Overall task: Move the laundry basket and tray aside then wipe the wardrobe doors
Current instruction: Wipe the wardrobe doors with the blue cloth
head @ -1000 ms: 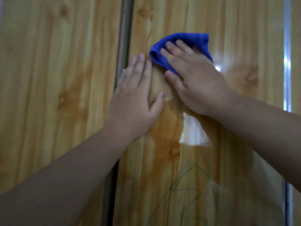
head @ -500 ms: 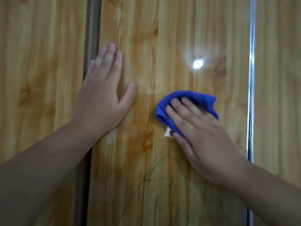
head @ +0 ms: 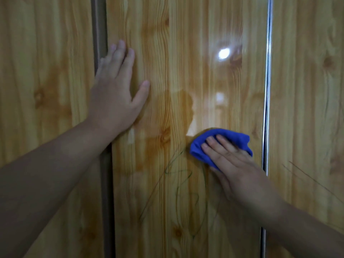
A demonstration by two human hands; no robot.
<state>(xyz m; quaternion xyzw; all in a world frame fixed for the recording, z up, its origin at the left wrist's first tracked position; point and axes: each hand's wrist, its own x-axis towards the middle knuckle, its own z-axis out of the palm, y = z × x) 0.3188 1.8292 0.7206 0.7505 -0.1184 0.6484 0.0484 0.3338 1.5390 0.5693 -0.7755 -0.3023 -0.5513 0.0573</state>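
A glossy wood-grain wardrobe door (head: 186, 62) fills the view. My right hand (head: 236, 168) lies flat with straight fingers on a folded blue cloth (head: 229, 138), pressing it against the door's lower right part. My left hand (head: 117, 94) rests flat and open on the door near its left edge, fingers pointing up. Dark scribble marks (head: 182, 175) run over the door just left of and below the cloth. The laundry basket and tray are out of view.
A dark vertical gap (head: 101, 34) separates this door from the left door panel (head: 46, 90). A shiny metal strip (head: 268, 90) borders the right side, with another wood panel (head: 307, 90) beyond it. A lamp reflection (head: 224, 53) glares on the door.
My right hand has slid the blue cloth down the door and to the right, from beside my left hand's fingertips to near the scribbles. My left hand stays flat on the door.
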